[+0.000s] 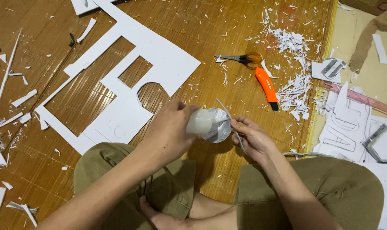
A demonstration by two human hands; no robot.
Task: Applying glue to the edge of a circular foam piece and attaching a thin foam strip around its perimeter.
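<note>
My left hand [170, 130] grips a whitish translucent squeeze bottle [200, 122], its tip pointing right. My right hand [253, 138] pinches a thin curved white strip [227, 111] between thumb and fingers, close to the bottle's tip. Under both lies a crumpled silvery piece of foil [219, 127] on the bamboo mat [193, 34]. I sit cross-legged in olive shorts with my knees on either side.
A large white board with cut-out openings [129, 81] lies at upper left. Scissors with orange handles [242, 58] and an orange utility knife [266, 87] lie beyond my hands. White scraps [293, 76] litter the mat. Cut white shapes and a ruler [363, 99] lie at right.
</note>
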